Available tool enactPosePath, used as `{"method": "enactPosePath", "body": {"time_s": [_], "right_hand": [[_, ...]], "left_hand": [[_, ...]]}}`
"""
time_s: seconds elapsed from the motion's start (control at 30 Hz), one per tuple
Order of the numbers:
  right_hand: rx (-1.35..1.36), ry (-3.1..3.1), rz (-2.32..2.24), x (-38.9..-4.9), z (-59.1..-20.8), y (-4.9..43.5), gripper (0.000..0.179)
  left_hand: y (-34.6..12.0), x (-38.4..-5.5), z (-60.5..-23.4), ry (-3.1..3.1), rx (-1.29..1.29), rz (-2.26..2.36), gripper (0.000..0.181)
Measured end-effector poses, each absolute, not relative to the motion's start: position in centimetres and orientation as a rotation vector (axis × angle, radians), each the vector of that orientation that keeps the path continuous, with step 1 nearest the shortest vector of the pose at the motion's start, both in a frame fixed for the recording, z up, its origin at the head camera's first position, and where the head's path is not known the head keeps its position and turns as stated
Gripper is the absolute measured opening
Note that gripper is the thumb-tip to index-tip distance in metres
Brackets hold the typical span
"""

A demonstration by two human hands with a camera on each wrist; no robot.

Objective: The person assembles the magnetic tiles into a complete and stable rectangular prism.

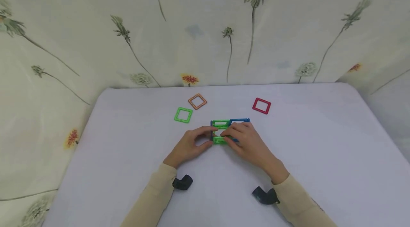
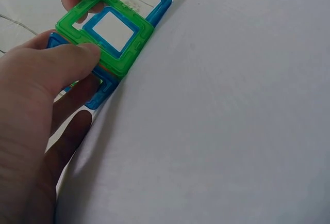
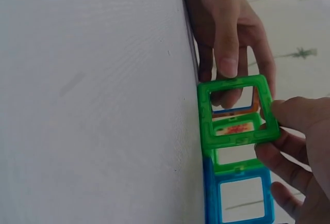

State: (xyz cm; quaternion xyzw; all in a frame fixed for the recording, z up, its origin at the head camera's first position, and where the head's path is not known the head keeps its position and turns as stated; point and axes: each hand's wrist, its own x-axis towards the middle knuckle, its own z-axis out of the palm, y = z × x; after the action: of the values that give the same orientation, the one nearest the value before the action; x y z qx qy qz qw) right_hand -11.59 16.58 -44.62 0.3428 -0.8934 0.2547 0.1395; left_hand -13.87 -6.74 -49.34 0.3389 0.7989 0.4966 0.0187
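A small structure of square-frame magnetic tiles stands on the table between the two hands. Green tiles [image 1: 221, 122] make up its left part, and a blue tile [image 3: 268, 195] adjoins them on the right. At the near side, a green tile [image 3: 204, 118] stands upright, its upper edge pinched between thumb and fingers of my right hand [image 1: 246, 138]. My left hand [image 1: 190, 144] grips the left end, where a blue tile [image 2: 105, 87] shows in the left wrist view. Its thumb presses the green tile's edge. Fingers partly hide the inside of the structure.
Farther back lie three loose square tiles: green [image 1: 176, 114], orange [image 1: 192, 105] and red [image 1: 254, 103]. A white cloth [image 1: 134, 131] covers the table. Behind it hangs a curtain [image 1: 205, 56] printed with flowers. Black camera mounts [image 1: 183, 183] sit at both wrists.
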Motion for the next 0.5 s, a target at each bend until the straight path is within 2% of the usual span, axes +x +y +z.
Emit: {"method": "enactPosePath", "body": {"time_s": [0.5], "right_hand": [[0.948, -2.577, 0.947, -11.86, -43.98, 17.57, 0.018]], "left_hand": [[-6.75, -13.72, -49.15, 2.490, 1.071, 1.502, 0.044]]}}
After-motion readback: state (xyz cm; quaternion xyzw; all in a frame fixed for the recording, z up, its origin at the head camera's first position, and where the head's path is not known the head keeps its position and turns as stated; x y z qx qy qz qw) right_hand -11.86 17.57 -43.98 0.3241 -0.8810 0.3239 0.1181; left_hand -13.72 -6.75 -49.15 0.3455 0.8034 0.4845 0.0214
